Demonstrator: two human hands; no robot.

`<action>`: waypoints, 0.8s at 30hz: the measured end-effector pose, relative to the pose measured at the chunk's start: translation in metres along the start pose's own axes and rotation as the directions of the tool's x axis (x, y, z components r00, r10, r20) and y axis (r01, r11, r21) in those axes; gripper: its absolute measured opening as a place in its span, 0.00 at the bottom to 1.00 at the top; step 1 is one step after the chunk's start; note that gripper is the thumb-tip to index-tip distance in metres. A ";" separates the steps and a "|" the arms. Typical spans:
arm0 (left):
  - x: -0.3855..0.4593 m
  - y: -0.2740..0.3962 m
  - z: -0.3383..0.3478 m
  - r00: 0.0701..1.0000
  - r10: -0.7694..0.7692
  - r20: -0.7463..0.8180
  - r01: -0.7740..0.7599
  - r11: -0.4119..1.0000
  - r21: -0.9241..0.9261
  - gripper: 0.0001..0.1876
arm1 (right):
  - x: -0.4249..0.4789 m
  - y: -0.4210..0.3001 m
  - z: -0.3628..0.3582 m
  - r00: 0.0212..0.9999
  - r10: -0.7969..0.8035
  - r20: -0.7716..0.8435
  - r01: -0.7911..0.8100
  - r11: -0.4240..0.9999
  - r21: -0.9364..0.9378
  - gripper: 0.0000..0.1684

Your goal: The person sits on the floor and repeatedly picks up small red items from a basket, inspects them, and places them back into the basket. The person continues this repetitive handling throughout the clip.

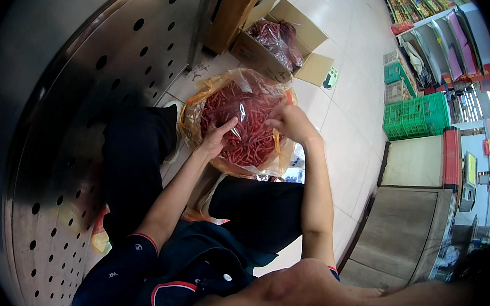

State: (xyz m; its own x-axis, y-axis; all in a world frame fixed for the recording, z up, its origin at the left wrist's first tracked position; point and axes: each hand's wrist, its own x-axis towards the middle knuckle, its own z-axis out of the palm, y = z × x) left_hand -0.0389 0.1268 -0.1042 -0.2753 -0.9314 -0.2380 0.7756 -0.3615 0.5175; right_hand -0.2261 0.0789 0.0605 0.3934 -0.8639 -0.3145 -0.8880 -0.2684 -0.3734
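A large bag of dried red chilies (245, 150) sits on the floor between my legs. Clear plastic film (245, 91) lies over the chilies, and a yellowish plastic bag with orange handles (211, 84) surrounds them. My left hand (218, 141) rests at the left side of the chilies, thumb stretched away from the fingers, whose tips are partly hidden. Over the right side is my right hand (290, 122), its fingers curled close to the film. Whether it pinches the plastic cannot be made out.
Beyond the bag stands an open cardboard box (258, 57) holding plastic-wrapped dried chilies (276, 42). A perforated metal panel (91, 138) rises on the left, beside a wooden post (237, 12). Green plastic crates (416, 116) and a wooden counter (396, 226) line the right across the tiled floor (348, 110).
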 end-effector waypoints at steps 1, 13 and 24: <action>-0.001 0.001 0.002 1.000 -0.016 0.022 0.015 1.000 0.021 0.22 | 0.001 0.003 0.004 0.998 -0.054 -0.014 0.055 0.997 0.057 0.13; -0.009 0.006 0.011 0.998 -0.045 0.043 0.045 0.999 0.001 0.20 | 0.004 -0.009 -0.001 1.000 -0.006 0.014 0.003 0.983 0.185 0.15; -0.009 0.007 0.018 0.998 -0.047 0.047 0.043 0.995 0.086 0.22 | 0.010 0.000 0.012 0.981 -0.089 -0.171 0.153 0.897 0.414 0.14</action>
State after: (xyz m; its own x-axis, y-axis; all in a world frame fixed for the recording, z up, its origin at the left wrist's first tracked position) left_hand -0.0405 0.1321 -0.0837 -0.3379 -0.9143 -0.2235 0.7113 -0.4036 0.5754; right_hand -0.2189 0.0753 0.0467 0.4240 -0.8968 -0.1265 -0.6376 -0.1964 -0.7449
